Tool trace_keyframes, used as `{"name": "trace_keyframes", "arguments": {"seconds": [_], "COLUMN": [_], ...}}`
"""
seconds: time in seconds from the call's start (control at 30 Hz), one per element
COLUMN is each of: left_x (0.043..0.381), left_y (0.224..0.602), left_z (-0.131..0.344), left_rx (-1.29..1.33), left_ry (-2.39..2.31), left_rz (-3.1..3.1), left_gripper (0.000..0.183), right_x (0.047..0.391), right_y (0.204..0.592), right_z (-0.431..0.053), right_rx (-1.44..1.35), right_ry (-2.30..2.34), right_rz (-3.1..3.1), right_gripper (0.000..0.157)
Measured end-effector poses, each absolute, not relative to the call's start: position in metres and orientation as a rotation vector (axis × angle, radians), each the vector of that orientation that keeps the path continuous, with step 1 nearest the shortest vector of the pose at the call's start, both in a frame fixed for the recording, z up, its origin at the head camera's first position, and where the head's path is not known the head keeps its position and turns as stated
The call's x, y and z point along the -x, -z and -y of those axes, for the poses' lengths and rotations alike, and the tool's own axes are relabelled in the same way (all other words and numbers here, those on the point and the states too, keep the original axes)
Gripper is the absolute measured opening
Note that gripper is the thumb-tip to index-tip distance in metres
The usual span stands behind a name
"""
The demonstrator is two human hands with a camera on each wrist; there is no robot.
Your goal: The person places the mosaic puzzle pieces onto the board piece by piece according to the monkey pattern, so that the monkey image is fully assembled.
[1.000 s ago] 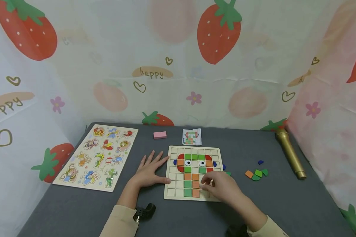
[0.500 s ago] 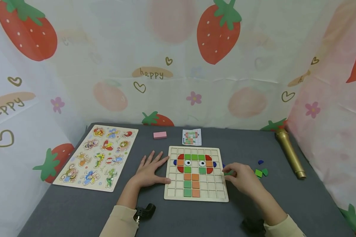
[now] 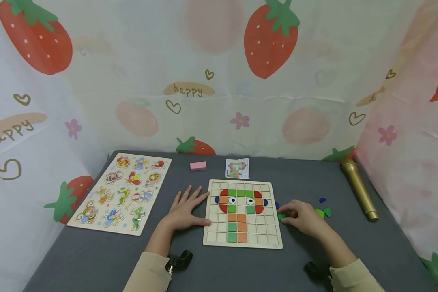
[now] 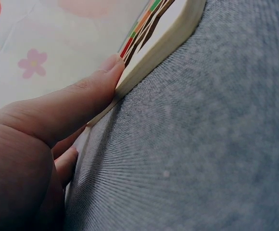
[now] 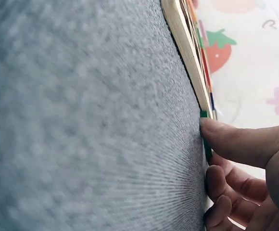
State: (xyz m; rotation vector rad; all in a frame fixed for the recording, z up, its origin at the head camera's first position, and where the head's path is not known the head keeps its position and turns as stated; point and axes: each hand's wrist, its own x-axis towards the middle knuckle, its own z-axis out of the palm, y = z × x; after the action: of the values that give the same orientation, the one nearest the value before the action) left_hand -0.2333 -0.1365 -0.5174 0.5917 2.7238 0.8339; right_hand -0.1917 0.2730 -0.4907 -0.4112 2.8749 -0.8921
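A wooden grid board [image 3: 263, 231] lies on the table, bearing coloured tiles and two eye tiles arranged as a face above a short column. My left hand [image 3: 184, 213] rests at its left edge with fingers spread; in the left wrist view the thumb [image 4: 89, 94] touches the board's side. Just off the right edge, my right hand [image 3: 303, 218] pinches a small green piece [image 5: 206, 142] between thumb and fingers, low against the cloth. A blue piece [image 3: 277, 205] lies beside those fingers. The green piece's full shape is hidden.
Loose green pieces [image 3: 327, 212] and a blue half-round piece [image 3: 323, 200] lie right of my hand. Behind the board are a pattern card [image 3: 237, 168] and a pink block [image 3: 198, 166]. An insect picture board [image 3: 107, 209] lies left; a gold tube [image 3: 359, 190] lies far right.
My right hand has moved right, from over the board's lower middle to the green piece beside its right edge, and now pinches it. My left hand has stayed in place.
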Motion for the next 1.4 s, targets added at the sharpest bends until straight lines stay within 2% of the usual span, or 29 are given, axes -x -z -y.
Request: {"name": "trace_keyframes", "arguments": {"seconds": [0.3,0.53,0.63,0.83,1.2,1.4], "left_x": [0.233,0.233,0.234,0.235,0.234,0.235], "left_y": [0.518,0.519,0.52,0.521,0.521,0.521], "left_z": [0.136,0.137,0.137,0.137,0.137,0.137], "left_rx": [-0.592,-0.591,-0.591,-0.592,-0.593,-0.586], "left_ry": [-0.831,-0.821,-0.819,-0.813,-0.823,-0.817], "left_rz": [-2.724,-2.727,-2.729,-2.733,-2.73,-2.726], "left_gripper": [0.1,0.1,0.1,0.101,0.101,0.102], "right_x": [0.191,0.19,0.189,0.186,0.186,0.185], "right_y": [0.492,0.493,0.493,0.489,0.479,0.474], "right_z": [-0.274,-0.276,-0.279,-0.285,-0.283,-0.272], "right_rx": [0.452,0.52,0.564,0.571,0.554,0.508], "right_ry": [0.753,0.769,0.794,0.858,0.627,0.832], "right_rz": [-2.95,-2.889,-2.856,-2.753,-3.0,-2.982], "right_gripper": [0.005,0.018,0.015,0.022,0.008,0.009]}}
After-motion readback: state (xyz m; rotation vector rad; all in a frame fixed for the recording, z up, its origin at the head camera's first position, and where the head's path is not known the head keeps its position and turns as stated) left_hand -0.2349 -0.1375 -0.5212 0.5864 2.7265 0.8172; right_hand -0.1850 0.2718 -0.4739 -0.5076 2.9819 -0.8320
